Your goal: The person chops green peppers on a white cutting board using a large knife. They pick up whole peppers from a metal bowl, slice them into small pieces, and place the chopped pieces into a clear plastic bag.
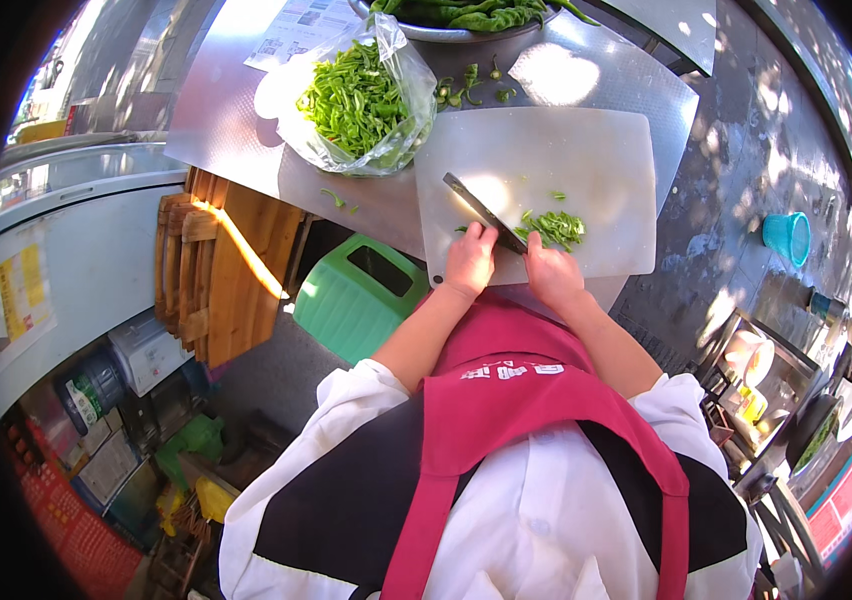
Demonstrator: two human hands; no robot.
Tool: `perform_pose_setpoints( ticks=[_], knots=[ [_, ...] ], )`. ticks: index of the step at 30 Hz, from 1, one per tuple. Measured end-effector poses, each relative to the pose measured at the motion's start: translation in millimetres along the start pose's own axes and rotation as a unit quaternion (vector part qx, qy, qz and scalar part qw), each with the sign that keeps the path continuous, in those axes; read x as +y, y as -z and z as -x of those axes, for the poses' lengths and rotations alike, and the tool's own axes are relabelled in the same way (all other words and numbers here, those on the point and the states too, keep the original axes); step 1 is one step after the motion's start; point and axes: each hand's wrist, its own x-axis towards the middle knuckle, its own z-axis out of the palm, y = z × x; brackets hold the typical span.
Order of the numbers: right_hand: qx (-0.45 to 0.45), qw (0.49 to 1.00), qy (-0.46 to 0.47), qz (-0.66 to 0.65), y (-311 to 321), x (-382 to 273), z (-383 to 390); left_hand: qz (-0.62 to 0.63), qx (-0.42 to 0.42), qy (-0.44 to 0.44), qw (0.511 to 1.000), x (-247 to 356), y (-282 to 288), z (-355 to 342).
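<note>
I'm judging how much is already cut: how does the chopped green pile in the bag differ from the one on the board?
The bagged pile is much larger than the board pile. The bagged pile sits inside a clear plastic bag; the board pile lies loose on the whitish cutting board. The board pile is close to the right hand; the bagged pile is farther off. Both are green, cut into small pieces.

Crimson apron [506,420], white sleeves [361,395]

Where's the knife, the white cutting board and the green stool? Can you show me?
Knife [486,213]: head view, middle of its dark blade.
White cutting board [608,178]: head view, bare part right of the knife.
Green stool [348,308]: head view, its ridged plastic surface.
</note>
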Motion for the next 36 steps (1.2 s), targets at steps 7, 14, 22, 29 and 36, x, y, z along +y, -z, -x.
perform_pose_setpoints(
  ticks=[7,14,22,29,36],
  knots=[
    [-0.055,0.997,-0.036,0.029,20,21,19,-0.008,-0.018,0.002,1.000,-4,3,-6],
    [-0.033,0.998,-0.021,0.047,56,29,10,-0.010,-0.055,-0.057,0.997,8,-8,-10],
    [-0.053,0.997,-0.062,0.004,17,6,1,0.006,-0.052,-0.071,0.996,8,-8,-8],
    [-0.027,0.999,-0.027,-0.020,26,-1,-2,0.041,-0.014,-0.065,0.997,1,-11,-3],
    [-0.083,0.995,-0.050,0.004,9,1,0,0.009,0.000,0.036,0.999,-2,0,-7]
  ],
)
